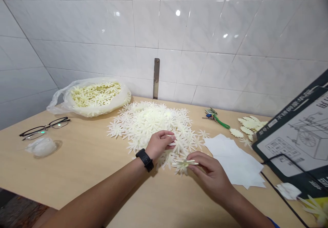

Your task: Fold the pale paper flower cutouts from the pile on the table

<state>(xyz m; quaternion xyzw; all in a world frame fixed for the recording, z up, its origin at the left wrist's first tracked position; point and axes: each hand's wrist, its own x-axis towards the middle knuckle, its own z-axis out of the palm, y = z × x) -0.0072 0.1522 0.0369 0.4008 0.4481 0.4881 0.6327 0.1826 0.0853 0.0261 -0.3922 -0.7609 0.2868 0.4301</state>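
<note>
A wide pile of pale cream flower-shaped cutouts (151, 118) with long narrow petals spreads over the middle of the table. My left hand (161, 144), with a black watch on its wrist, is at the front right of this pile. Its thumb and fingers are closed in a pinch on the petal edge of one flower cutout (181, 145). Just to the right and nearer to me, my right hand (208, 170) pinches a small stack of flower cutouts (182, 165) by its petals. The stack is seen nearly edge-on, its petals pointing left and down.
A plastic bag (102, 110) full of similar cutouts lies at back left, near eyeglasses (46, 127) and a small white plastic bundle (41, 147). White paper sheets (233, 159), keys with a green strap (221, 122), oval cutouts (248, 124) and a dark box (297, 132) are on the right.
</note>
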